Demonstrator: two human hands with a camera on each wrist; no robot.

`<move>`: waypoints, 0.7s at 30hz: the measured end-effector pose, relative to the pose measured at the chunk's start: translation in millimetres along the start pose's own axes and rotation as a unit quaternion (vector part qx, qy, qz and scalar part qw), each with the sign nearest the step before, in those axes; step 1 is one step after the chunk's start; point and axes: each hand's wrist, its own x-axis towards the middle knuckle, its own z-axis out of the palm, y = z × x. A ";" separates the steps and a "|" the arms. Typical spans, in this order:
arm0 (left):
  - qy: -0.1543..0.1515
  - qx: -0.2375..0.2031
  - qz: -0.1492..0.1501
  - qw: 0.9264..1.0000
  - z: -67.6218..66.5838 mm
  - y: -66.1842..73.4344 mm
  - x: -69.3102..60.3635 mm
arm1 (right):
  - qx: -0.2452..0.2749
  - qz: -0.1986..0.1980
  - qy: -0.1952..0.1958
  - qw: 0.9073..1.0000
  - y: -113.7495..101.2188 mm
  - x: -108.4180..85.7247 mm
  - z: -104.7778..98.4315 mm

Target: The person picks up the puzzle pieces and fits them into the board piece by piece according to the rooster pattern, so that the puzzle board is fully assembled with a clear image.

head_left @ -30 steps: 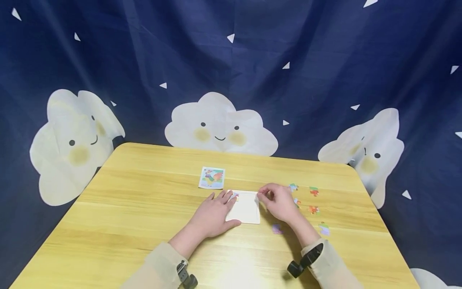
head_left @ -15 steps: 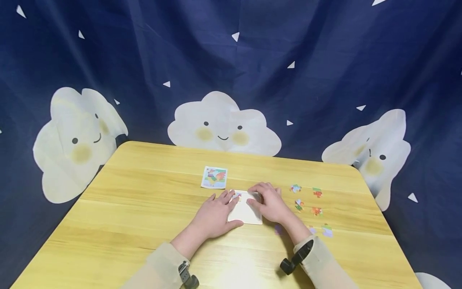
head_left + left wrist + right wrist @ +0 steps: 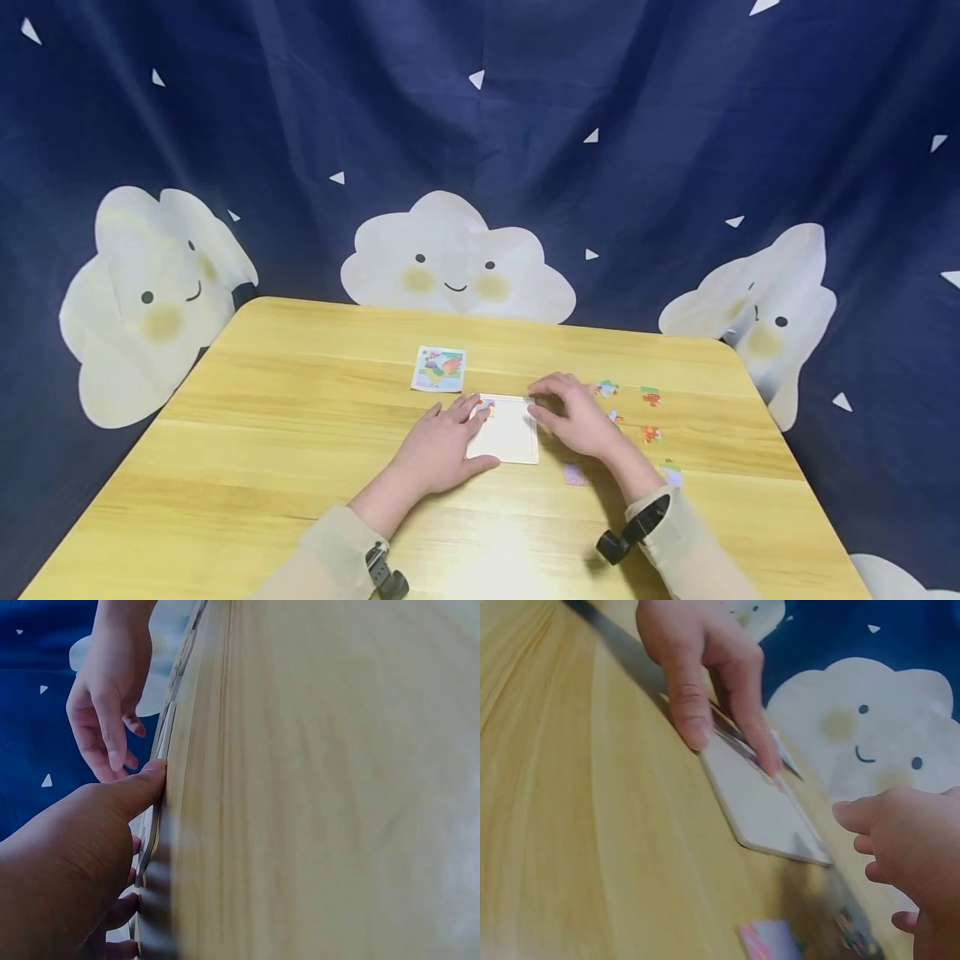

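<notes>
My left hand (image 3: 435, 452) rests on the left side of a white square puzzle tray (image 3: 513, 437), its fingers spread and the thumb at the near edge. By those fingertips a small coloured puzzle piece (image 3: 487, 407) lies in the tray's far left corner, partly covered. At the tray's far right corner hovers my right hand (image 3: 579, 423), thumb and fingers apart; nothing shows between them. In the right wrist view the right hand (image 3: 911, 840) stands clear of the tray (image 3: 761, 806), while the left thumb and a finger touch its left end.
Several loose puzzle pieces lie right of the tray, among them a red-green one (image 3: 651, 396), an orange one (image 3: 650, 434) and a purple one (image 3: 575, 474). A printed picture card (image 3: 438, 369) lies beyond the tray. A dark blue curtain (image 3: 480, 133) hangs behind the table's far edge.
My right hand moved left over the tray, then drew back to its right edge. Its thumb and fingers, close together a second ago, are now apart. The left hand stayed on the tray.
</notes>
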 end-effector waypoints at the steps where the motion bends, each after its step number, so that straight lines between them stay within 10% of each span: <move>1: 0.001 -0.001 0.000 1.000 0.4 -0.3 0.0 | -0.001 0.000 0.002 1.000 1.2 -1.2 -3.1; 21: 0.011 0.000 0.007 1.000 1.9 -1.6 -1.4 | -0.028 0.035 0.038 0.998 35.8 -24.4 -60.4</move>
